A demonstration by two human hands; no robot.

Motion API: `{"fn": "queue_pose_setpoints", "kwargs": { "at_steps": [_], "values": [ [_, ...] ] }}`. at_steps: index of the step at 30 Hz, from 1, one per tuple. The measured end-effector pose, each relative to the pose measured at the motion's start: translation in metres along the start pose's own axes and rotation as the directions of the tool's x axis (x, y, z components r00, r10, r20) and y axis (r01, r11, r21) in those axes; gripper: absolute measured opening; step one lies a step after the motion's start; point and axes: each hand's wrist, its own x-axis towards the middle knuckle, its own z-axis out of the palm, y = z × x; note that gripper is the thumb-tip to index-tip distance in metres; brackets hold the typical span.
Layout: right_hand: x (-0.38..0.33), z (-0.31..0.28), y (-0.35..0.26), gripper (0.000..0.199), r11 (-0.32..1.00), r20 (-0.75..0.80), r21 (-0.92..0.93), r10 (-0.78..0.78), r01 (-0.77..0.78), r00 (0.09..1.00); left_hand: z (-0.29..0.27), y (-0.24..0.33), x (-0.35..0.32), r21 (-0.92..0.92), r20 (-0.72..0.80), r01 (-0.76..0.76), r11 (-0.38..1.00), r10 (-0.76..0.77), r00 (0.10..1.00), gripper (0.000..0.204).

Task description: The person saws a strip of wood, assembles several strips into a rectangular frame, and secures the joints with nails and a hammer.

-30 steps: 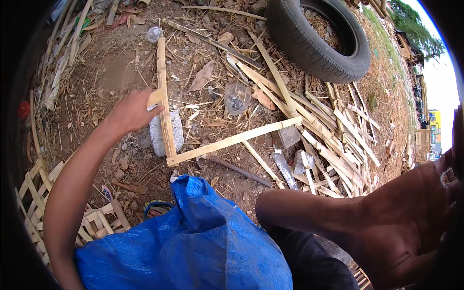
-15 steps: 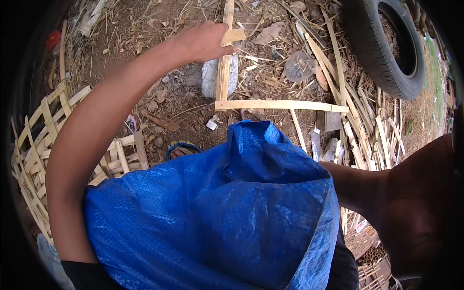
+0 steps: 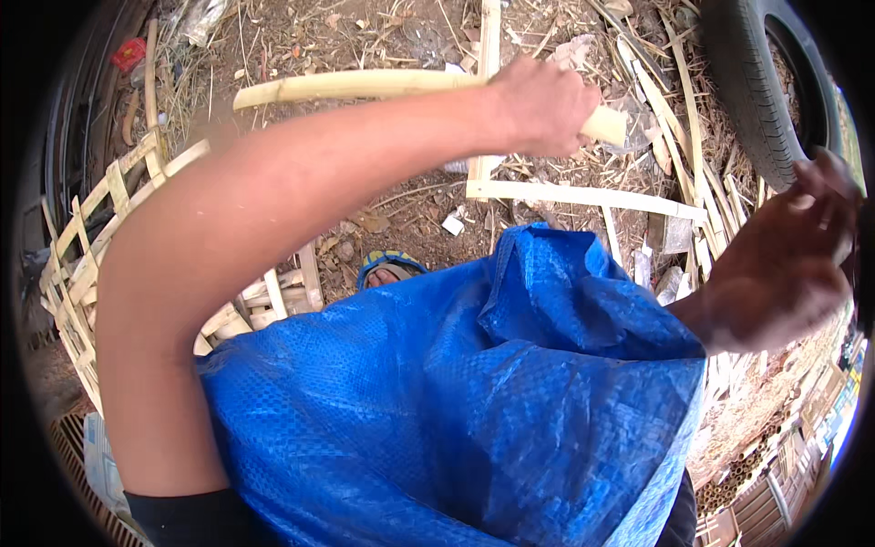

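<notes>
My left hand (image 3: 547, 105) is closed around a pale bamboo strip (image 3: 355, 84), whose long end reaches left and whose short end sticks out right of my fist. Beneath it on the ground stands an upright-running slat (image 3: 479, 173), meeting a crosswise bamboo slat (image 3: 592, 194) at a corner. Raised near the right rim, my right hand (image 3: 802, 242) has curled fingers, partly blurred and dark; whatever it holds is hidden. A blue woven plastic sheet (image 3: 383, 392) covers my lap.
A tyre (image 3: 766, 100) stands at the far right. Split bamboo strips (image 3: 697, 173) lie below it. At left is a woven bamboo lattice (image 3: 82, 264). My sandalled foot (image 3: 392, 270) shows beyond the sheet. Dry leaves and litter cover the soil.
My left hand has moved right and nearer, and the bamboo strip in it now shows at length, lying crosswise. My right hand has risen along the right rim. The view has shifted slightly.
</notes>
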Motion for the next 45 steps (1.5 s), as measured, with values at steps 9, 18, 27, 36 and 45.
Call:
{"fn": "queue_pose_setpoints", "kwargs": {
  "at_steps": [9,18,27,36,45],
  "values": [
    [-0.176,-0.011,0.091,0.058,0.109,0.329,0.169,0.931,-0.980,0.160,0.034,0.074,0.055,-0.295,-0.216,-0.077,0.952,0.012,0.976,0.044],
    [-0.185,0.034,0.105,0.037,0.221,0.436,0.364,0.818,-0.905,0.375,0.008,0.080,0.084,-0.636,-0.330,-0.222,0.739,-0.001,0.944,0.113],
    [-0.201,-0.022,0.148,0.019,0.099,0.054,0.590,0.985,-0.801,0.162,-0.023,-0.082,-0.014,-0.145,0.031,0.241,0.960,-0.239,0.971,0.057],
    [-0.187,-0.088,0.209,0.030,-0.120,0.158,0.291,0.985,-0.949,-0.077,0.046,-0.081,-0.109,-0.140,-0.008,0.554,0.820,-0.561,0.828,0.066],
    [-0.103,-0.018,0.191,0.057,0.386,0.162,-0.825,0.861,-0.412,0.482,0.110,-0.053,-0.078,-0.162,-0.237,0.128,0.978,-0.165,0.957,0.060]
  ]
}}
